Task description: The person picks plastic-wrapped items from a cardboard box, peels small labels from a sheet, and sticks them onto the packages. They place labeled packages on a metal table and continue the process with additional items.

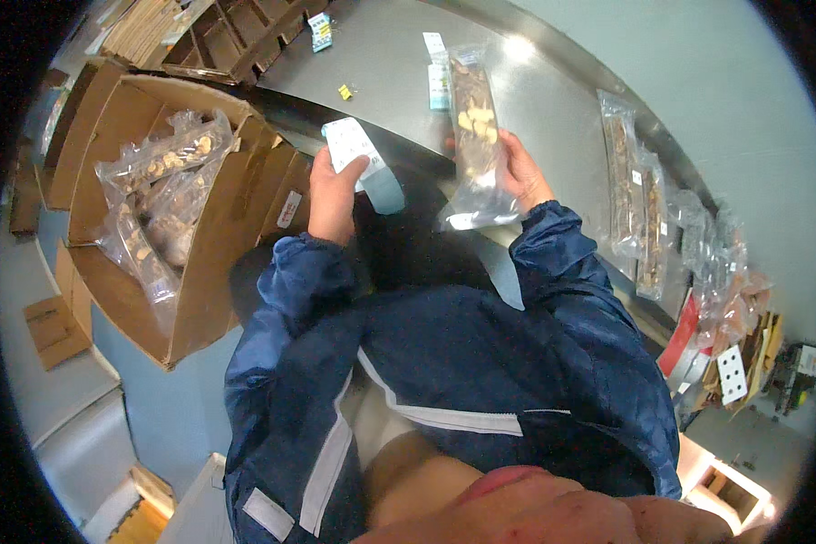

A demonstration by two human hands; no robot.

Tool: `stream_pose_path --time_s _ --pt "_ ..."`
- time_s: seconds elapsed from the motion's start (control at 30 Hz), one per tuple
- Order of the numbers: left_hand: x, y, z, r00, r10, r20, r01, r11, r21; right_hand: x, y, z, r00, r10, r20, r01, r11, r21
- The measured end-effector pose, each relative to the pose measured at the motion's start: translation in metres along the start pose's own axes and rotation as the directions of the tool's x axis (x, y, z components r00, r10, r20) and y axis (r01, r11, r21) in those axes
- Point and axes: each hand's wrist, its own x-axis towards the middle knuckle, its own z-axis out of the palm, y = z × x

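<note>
Between the thumb and fingers of my left hand (333, 194) is a strip of printed labels (353, 153), its bluish backing curling down to the right. My right hand (522, 170) grips a long clear plastic bag (476, 129) from its right side, over the near edge of the metal table (387, 75). Pale round slices and brown dried pieces show through the film. Left of the bag's upper part, another label strip (438, 85) lies on the table. A loose bluish strip (503, 272) hangs beside my right sleeve.
An open cardboard box (245, 204) with several filled bags (170, 156) stands at the left. More filled bags (625, 177) lie along the table's right side. A brown divided tray (224, 41), a small packet (320, 32) and a yellow scrap (345, 92) are at the far left of the table.
</note>
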Motion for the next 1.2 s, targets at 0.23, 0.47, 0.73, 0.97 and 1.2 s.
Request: stream_pose_path --time_s 0.23,0.47,0.73,0.97,1.2 --pt "0.016 0.006 0.093 0.983 -0.002 0.182 -0.002 1.000 0.025 -0.018 -0.006 -0.104 0.817 -0.286 -0.500 -0.079 0.804 -0.589" --pt "-0.001 -0.017 0.129 0.952 0.116 0.284 -0.151 0.983 0.103 -0.050 -0.042 0.018 0.833 -0.549 -0.070 0.267 0.510 -0.818" --pt "-0.004 -0.015 0.144 0.972 -0.067 0.225 0.074 0.997 -0.021 -0.056 -0.027 0.028 0.859 -0.487 0.160 0.352 0.335 -0.874" --pt "0.000 -0.033 0.149 0.974 -0.102 0.202 0.105 0.994 -0.004 -0.056 -0.018 0.014 0.882 -0.462 0.092 0.292 0.382 -0.877" --pt "0.007 -0.040 0.156 0.974 -0.126 0.188 0.119 0.992 0.047 -0.059 -0.018 0.007 0.769 -0.604 0.208 0.378 0.168 -0.910"
